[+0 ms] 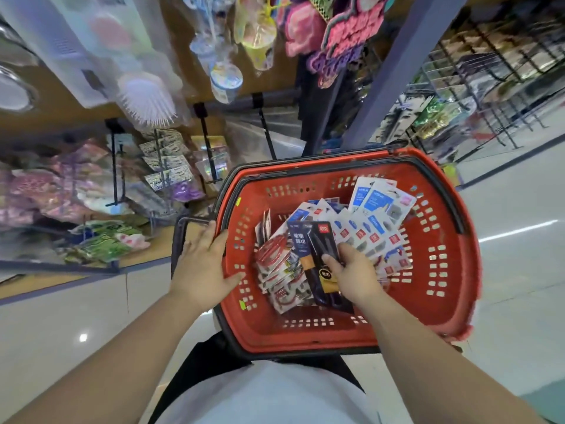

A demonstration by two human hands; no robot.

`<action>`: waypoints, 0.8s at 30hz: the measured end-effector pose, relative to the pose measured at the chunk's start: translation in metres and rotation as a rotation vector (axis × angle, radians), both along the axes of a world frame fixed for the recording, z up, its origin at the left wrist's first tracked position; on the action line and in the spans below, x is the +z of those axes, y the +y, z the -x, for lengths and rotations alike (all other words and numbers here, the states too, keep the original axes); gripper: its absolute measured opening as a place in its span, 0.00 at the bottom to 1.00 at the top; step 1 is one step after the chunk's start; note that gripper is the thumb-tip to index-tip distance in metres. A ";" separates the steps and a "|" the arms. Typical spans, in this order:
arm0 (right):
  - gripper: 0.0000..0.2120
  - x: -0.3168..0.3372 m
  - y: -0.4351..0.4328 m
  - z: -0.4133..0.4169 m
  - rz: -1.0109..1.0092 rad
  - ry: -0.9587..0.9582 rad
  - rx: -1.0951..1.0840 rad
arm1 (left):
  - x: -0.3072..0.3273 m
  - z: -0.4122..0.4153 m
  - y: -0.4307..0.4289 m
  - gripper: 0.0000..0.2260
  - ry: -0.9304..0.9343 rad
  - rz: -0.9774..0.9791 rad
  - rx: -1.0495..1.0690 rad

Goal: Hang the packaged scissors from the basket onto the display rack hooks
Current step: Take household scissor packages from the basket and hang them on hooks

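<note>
A person looks down over a pale shirt and two bare forearms reaching forward. Pressed close against the waist is a red plastic basket (443, 270) with black handles; what bears its weight cannot be seen.

The left hand (204, 267) lies spread over the basket's left rim, fingers mostly straight and thumb on the inner wall, steadying it rather than clutching. The right hand (351, 270) is inside the basket, fingers and thumb pinched around the lower part of a dark scissors pack (315, 249) that stands tilted above the heap. Under and around it lie red-and-white packs (278, 270) on the left and blue-and-white packs (376, 206) fanned toward the far right corner.

Beyond the basket's far left edge, black rack hooks (266, 130) jut out from a wooden display; some carry blurred packets. A packaged hairbrush (146, 102) and other goods hang higher up.

This looks like the picking step: one pack is gripped but not yet clear of the basket. The next move probably calls for lifting it out, turning its top hang-hole toward a free hook, and threading it on.
</note>
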State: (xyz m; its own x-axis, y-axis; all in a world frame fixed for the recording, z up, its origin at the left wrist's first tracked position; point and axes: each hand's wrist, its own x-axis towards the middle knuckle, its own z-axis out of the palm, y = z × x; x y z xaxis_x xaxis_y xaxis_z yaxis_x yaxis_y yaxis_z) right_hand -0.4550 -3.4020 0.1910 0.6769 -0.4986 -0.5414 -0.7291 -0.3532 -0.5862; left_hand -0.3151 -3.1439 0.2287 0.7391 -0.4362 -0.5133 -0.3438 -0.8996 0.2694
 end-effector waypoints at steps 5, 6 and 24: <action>0.06 0.034 0.009 -0.020 -0.114 -0.204 -0.179 | 0.018 0.020 -0.021 0.41 0.153 0.355 0.204; 0.04 0.044 0.014 -0.027 -0.160 -0.248 -0.223 | 0.020 0.018 -0.027 0.42 0.256 0.396 0.237; 0.21 -0.018 0.066 -0.035 -0.380 0.035 -0.788 | 0.008 -0.078 -0.004 0.11 0.291 0.430 0.501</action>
State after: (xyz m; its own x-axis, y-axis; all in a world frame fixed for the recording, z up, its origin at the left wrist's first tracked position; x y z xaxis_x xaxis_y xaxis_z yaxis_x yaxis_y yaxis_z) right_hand -0.4196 -3.3362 0.1734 0.1907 -0.5959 -0.7801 -0.6984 0.4761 -0.5344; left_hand -0.2367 -3.1476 0.2372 0.7626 -0.2886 -0.5789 0.2217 -0.7241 0.6531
